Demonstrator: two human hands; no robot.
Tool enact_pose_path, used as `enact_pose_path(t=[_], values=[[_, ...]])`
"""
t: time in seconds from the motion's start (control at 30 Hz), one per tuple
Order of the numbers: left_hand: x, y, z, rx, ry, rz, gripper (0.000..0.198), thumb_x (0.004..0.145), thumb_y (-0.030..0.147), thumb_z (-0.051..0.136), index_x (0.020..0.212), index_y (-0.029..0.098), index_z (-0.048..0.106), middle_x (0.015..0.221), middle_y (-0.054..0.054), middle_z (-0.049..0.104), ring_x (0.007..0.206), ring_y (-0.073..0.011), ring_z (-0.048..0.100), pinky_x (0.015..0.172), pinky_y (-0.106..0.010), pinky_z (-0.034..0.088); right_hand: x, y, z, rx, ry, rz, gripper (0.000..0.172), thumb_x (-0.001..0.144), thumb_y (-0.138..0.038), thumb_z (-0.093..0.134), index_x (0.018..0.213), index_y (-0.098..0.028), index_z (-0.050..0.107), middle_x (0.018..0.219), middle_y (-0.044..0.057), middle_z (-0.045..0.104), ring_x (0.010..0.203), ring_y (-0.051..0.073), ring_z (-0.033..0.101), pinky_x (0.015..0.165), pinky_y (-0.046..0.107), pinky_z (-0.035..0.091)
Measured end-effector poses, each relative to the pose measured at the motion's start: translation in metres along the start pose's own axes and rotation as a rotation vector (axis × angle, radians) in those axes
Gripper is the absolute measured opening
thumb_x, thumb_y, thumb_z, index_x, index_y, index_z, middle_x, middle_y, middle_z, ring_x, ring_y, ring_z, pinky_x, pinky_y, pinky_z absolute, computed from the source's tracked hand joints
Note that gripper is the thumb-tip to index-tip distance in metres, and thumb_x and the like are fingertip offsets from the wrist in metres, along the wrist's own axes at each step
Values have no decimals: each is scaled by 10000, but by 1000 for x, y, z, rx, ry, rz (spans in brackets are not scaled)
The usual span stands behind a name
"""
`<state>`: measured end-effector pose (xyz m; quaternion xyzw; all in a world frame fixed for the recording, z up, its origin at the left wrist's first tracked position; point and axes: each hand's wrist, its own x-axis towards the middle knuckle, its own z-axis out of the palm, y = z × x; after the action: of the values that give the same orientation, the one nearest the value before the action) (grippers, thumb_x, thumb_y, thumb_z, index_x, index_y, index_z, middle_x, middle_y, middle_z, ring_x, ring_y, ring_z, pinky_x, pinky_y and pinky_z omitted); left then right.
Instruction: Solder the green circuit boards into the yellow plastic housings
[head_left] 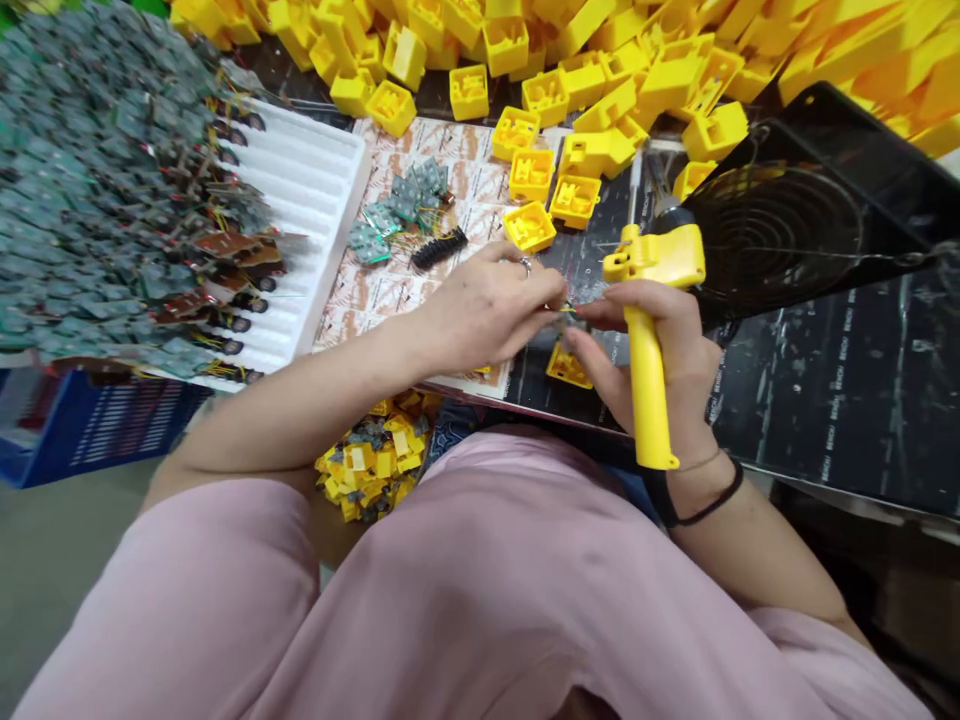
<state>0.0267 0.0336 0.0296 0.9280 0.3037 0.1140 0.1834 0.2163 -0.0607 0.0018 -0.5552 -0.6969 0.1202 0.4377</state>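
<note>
In the head view, the action sits right of centre: the left hand (480, 305), a ring on one finger, reaches in with its thumb and fingertips drawn together at a thin yellow wire (568, 309). And look at the right hand (671, 345), curled round a yellow soldering tool (651, 385) whose handle slants down across the palm! Its thumb and forefinger stretch left, slightly apart, around a small grey part (574, 326) by that wire; whether both tips press on it, I cannot tell, it's too blurred. Just below those fingers, lower right of centre, lies an open yellow housing (568, 366). Over at upper centre, green circuit boards (420, 190) rest on printed paper (375, 300), a black ribbed piece (439, 248) beside them. Upper left, a crowd of boards packs a white tray (319, 200); along the top, yellow housings (514, 45) heap up, and a black fan (772, 240) stands at upper right.
</note>
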Motion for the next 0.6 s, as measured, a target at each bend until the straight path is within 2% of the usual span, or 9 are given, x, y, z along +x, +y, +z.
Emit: enact_pose_path(t=[0.07,0.13,0.23,0.33,0.47,0.53,0.6], values=[[-1,-5,2,-123,-1,-11,247,925,327,503,1097,201,628,877,-19,688,825,-163,646,860,-320,493,2,2,4,-47,29,15,313,914,-280,663,1181,-324,505,1043,7,729,840,193,748,768,352,632],[-2,-14,0,-205,-16,-29,349,878,325,578,1197,186,597,867,-11,682,791,-143,643,770,-266,487,3,5,6,-68,50,1,305,915,-245,653,1173,-320,508,1039,6,728,843,195,748,754,349,631],[-3,-27,-5,-174,-1,-34,367,853,299,603,1203,190,606,904,-16,695,827,-145,660,792,-266,479,3,9,8,-67,28,-22,284,910,-234,654,1155,-300,525,1001,6,727,822,192,744,748,342,632],[-3,-32,-6,-169,-28,-35,344,863,332,606,1178,194,617,975,-36,720,867,-153,678,796,-265,476,3,7,11,-16,19,25,290,903,-254,668,1149,-303,524,962,-8,726,794,185,740,725,337,636],[-4,-40,0,-242,-165,-3,405,873,422,613,1204,190,607,873,-14,726,763,-125,671,716,-221,458,7,3,14,84,36,91,318,893,-257,677,1162,-316,518,954,-21,729,815,166,736,749,316,635],[-6,-47,1,-204,-180,-8,453,888,466,600,1251,195,597,806,0,713,719,-122,656,701,-221,451,10,4,14,108,59,99,306,886,-246,679,1149,-300,531,940,-22,727,798,152,730,737,299,628],[-9,-55,-4,-120,-136,-33,494,908,504,581,1298,201,585,761,7,700,722,-138,651,724,-243,457,12,6,14,125,99,101,311,867,-243,699,1132,-274,540,921,-29,719,783,140,723,714,282,619]])
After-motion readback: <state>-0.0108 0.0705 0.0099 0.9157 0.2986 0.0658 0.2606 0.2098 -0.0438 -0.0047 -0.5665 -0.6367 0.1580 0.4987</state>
